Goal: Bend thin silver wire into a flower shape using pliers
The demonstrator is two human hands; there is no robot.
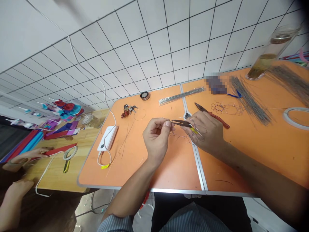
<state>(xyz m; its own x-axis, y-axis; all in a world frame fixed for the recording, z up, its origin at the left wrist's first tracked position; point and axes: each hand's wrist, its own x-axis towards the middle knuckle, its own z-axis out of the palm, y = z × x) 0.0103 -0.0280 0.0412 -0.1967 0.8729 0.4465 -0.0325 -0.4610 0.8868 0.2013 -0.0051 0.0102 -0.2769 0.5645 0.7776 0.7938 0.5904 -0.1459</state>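
My left hand is closed in a pinch, thumb and fingers pressed together on a thin wire at the tip of a pair of dark pliers. My right hand grips those pliers by their yellow handles. Looped wire shapes hang around my right hand's fingers. Both hands hover over the orange table, close to the metal seam in its middle.
Red-handled pliers, wire flower shapes, straight wire bundles, a tape roll, keys, a white power bank with cable, and a glass jar lie around. At the left, another person's hands work at a wooden table.
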